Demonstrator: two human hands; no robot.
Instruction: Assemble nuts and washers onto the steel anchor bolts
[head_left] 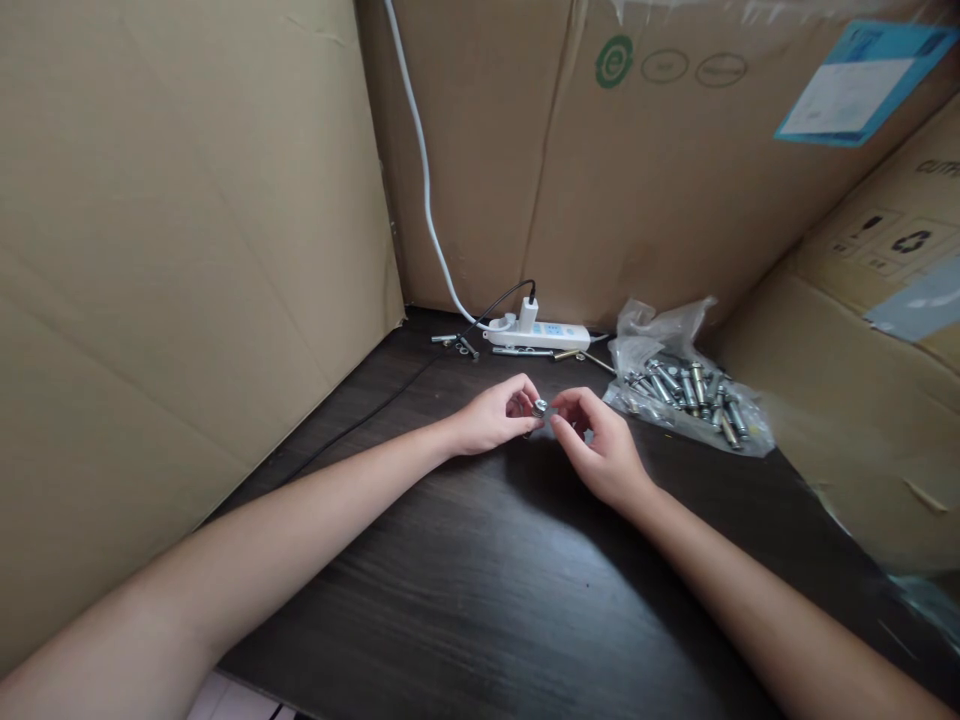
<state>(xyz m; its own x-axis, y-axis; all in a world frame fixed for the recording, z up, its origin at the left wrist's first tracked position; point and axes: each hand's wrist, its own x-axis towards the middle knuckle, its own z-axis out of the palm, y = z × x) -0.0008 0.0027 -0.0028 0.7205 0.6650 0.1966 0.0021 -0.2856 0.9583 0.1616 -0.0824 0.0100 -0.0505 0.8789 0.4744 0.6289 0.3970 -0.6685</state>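
Note:
Over the dark tabletop [480,580], my left hand [499,415] pinches a small metal bolt [539,407] between thumb and fingers. Its round, shiny end faces up, and most of its length is hidden by the fingers. Just to the right of the bolt is my right hand [596,440], fingers curled and the tips of thumb and index finger slightly apart. I see nothing held in it, though its palm side is partly hidden.
Behind the hands lies a white power strip [577,336] with plugs and cords. Loose bolt parts [469,348] lie beside it. An open clear plastic bag [630,400] of metal bolts [697,390] sits at the right. Large cardboard boxes [187,250] wall in the table.

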